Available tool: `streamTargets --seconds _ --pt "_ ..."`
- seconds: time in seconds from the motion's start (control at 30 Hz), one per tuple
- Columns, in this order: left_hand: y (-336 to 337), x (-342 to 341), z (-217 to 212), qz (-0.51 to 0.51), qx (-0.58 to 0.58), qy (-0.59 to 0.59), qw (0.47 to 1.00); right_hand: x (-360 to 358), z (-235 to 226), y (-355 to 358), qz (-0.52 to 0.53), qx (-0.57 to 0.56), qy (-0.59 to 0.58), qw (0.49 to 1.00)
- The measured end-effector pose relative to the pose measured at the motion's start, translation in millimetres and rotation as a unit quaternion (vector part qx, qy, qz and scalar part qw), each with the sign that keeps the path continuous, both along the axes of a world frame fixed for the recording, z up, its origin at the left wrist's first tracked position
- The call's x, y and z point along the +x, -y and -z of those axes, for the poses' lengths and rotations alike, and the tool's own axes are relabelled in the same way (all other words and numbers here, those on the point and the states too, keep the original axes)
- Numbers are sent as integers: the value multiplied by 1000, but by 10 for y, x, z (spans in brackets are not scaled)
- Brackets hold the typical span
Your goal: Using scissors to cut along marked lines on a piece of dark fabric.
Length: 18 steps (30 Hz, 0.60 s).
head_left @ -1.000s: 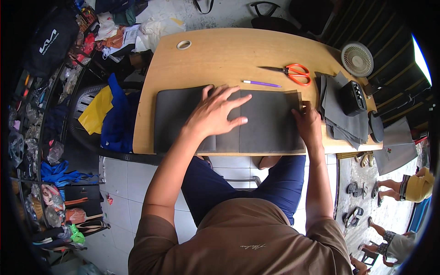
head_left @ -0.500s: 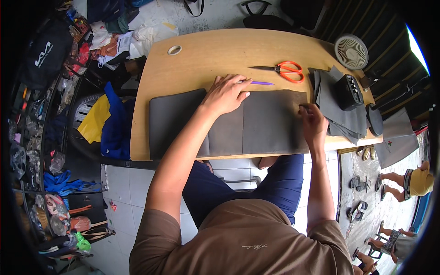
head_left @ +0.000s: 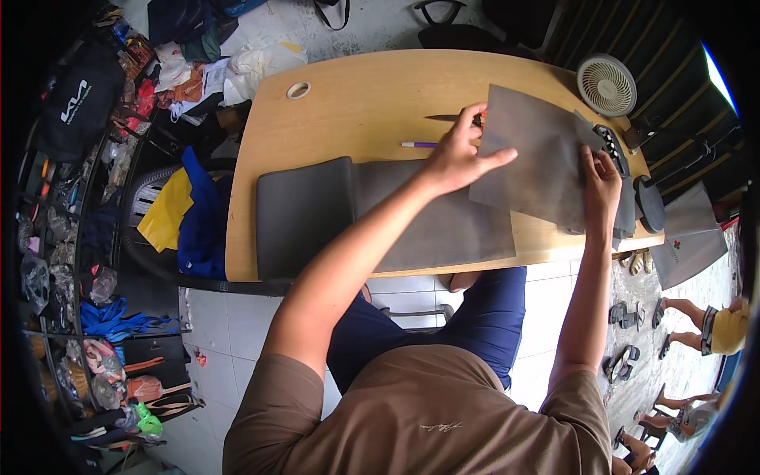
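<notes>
A thin dark grey sheet (head_left: 534,150) is raised at a tilt over the right side of the table. My right hand (head_left: 602,178) pinches its right part. At the sheet's left edge is my left hand (head_left: 459,158), fingers apart and thumb over the sheet's face; whether fingers go behind it is hard to see. Under my left forearm lies a wider dark grey sheet (head_left: 435,229), beside a thicker black folded piece (head_left: 305,214). A purple pen (head_left: 418,145) and scissors (head_left: 443,118) lie beyond my left hand; the raised sheet hides most of the scissors' orange handles.
Behind the raised sheet, a stack of grey sheets and a black box-shaped object (head_left: 611,146) are partly covered. A small round fan (head_left: 606,85) stands at the far right corner. A tape roll (head_left: 298,90) lies far left. Crowded shelves (head_left: 79,317) line the left side.
The top grey sheet has been lifted off the wider one and carried up and right by my right hand. My left hand has left the pen and moved right to the sheet's edge.
</notes>
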<state>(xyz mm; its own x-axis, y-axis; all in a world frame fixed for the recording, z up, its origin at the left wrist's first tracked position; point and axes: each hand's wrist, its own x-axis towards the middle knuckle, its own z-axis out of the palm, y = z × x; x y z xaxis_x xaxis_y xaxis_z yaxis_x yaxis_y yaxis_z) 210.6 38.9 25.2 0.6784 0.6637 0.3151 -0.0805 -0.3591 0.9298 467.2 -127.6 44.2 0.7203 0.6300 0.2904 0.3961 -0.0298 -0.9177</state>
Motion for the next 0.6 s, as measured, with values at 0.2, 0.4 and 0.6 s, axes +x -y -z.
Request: streamTargets --seconds 0.2,0.4,0.6 --pt "245 763 -65 -47 51 -17 997 697 104 26 107 22 99 989" --pt "211 1281 258 -42 148 16 988 1079 55 302 177 -55 446 876" --pt "261 1468 264 -33 143 -25 989 1081 272 302 92 -113 339 930"
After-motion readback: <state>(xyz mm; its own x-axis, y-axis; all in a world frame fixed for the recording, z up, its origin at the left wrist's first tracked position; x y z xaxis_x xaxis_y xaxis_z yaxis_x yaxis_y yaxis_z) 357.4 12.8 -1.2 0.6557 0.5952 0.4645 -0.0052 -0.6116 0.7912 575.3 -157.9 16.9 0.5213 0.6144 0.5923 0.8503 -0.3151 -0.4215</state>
